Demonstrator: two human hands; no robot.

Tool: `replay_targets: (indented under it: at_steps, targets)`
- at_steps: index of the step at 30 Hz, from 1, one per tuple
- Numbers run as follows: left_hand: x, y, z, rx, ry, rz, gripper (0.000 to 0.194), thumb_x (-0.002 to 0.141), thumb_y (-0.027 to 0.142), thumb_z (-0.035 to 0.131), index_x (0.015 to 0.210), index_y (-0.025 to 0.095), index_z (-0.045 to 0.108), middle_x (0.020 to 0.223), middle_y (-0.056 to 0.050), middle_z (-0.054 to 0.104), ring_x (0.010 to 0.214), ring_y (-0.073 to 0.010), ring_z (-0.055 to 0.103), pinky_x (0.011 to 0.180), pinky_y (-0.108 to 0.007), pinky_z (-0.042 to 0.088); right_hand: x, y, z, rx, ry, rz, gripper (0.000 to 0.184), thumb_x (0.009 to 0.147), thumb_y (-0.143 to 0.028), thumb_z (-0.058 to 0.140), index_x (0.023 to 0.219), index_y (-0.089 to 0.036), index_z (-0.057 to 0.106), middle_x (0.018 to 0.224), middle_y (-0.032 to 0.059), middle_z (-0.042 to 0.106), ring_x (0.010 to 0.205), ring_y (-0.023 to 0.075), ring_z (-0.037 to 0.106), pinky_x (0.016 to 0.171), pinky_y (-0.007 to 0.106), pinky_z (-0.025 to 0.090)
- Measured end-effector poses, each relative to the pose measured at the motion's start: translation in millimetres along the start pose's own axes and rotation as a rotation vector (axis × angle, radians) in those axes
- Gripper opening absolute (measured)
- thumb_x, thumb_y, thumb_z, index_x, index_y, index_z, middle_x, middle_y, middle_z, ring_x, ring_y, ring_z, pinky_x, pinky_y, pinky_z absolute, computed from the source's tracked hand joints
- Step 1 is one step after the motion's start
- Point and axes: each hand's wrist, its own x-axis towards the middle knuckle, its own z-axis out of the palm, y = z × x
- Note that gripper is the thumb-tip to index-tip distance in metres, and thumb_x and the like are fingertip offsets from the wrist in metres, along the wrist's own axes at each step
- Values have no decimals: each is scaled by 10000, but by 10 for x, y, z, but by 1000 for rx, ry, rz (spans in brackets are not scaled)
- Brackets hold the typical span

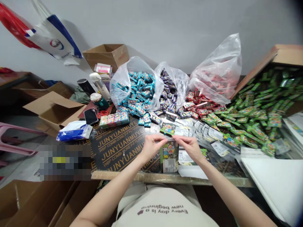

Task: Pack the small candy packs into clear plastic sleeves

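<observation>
Both hands meet over the near edge of the table, fingertips pinched together. My left hand (152, 145) grips the top edge of a dark printed pouch (169, 157) from the left. On the right side of that same edge, my right hand (189, 146) is closed too. The pouch hangs upright below the fingers, its printed face with a pale label panel towards me. Another flat printed pouch (182, 130) lies just beyond the hands. More flat pouches (208, 134) are fanned out to the right, and one lies partly under my right hand.
Small boxes spill from clear bags along the back: blue (139, 86), purple (168, 90) and red (201, 105). Green boxes (255, 116) pour from a carton at right. At left are a row of wrapped boxes (114, 119), a phone (91, 116) and a tissue pack (74, 130).
</observation>
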Motion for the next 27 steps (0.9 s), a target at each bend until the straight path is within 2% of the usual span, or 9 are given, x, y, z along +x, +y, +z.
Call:
replay_targets:
  at_steps: [3, 6, 11, 15, 18, 21, 22, 24, 27]
  targets:
    - [95, -10, -41, -2, -56, -83, 179, 625, 292, 707, 703, 130, 709, 678, -52, 697, 632, -175, 630, 636, -278, 497, 54, -55, 7, -11, -17, 35, 241, 717, -368, 636, 869, -194, 703, 819, 41, 712, 746, 203, 649, 728, 347, 502]
    - [144, -25, -46, 18, -83, -87, 172, 625, 274, 704, 687, 114, 697, 642, -45, 689, 594, -161, 625, 596, -261, 498, 124, -94, 8, -7, -71, 46, 220, 706, -365, 642, 810, -177, 691, 720, 35, 701, 645, 174, 637, 616, 296, 500]
    - [41, -6, -15, 238, -51, 141, 87, 691, 192, 631, 679, 125, 685, 674, -50, 687, 628, -154, 630, 603, -245, 495, 140, -98, -39, -21, -125, 27, 178, 720, -335, 634, 766, -169, 678, 677, 25, 681, 589, 151, 616, 570, 273, 487]
    - [-46, -26, -17, 365, -74, 387, 93, 729, 185, 611, 685, 138, 679, 780, -71, 692, 704, -153, 640, 686, -262, 499, -12, -64, -37, -135, -83, -103, 168, 758, -314, 604, 833, -195, 696, 832, 50, 700, 759, 185, 643, 714, 325, 507]
    - [-56, -63, 11, 403, -114, 451, 112, 766, 201, 590, 746, 153, 688, 836, -78, 693, 749, -157, 644, 712, -274, 505, -128, -33, -28, -195, -34, -253, 159, 785, -279, 578, 877, -222, 694, 956, 55, 686, 917, 195, 622, 866, 366, 465]
    - [-34, -97, 42, 372, -167, 472, 140, 790, 194, 566, 847, 180, 693, 894, -71, 696, 798, -156, 647, 747, -284, 510, -138, 56, -140, -235, -95, -247, 223, 818, -294, 535, 996, -238, 657, 1097, 48, 636, 1029, 193, 576, 921, 369, 430]
    - [-21, -113, 36, 350, -173, 461, 142, 788, 196, 569, 853, 186, 695, 892, -66, 699, 797, -156, 649, 747, -285, 512, -119, 114, -215, -266, -75, -227, 253, 832, -308, 513, 1042, -237, 634, 1138, 49, 614, 1059, 194, 557, 924, 367, 424]
    - [19, -169, -18, 295, -146, 392, 121, 763, 211, 600, 818, 186, 704, 855, -59, 707, 774, -163, 654, 732, -285, 516, -78, 277, -406, -402, 76, -195, 275, 852, -334, 467, 1048, -221, 623, 1108, 58, 624, 1027, 196, 566, 886, 361, 439]
    - [99, -351, -195, 186, 2, 193, 130, 702, 253, 654, 777, 166, 714, 795, -60, 712, 734, -185, 657, 697, -291, 520, -93, 589, -683, -622, 320, -171, 269, 842, -358, 463, 832, -181, 665, 853, 78, 667, 840, 216, 596, 783, 371, 452]
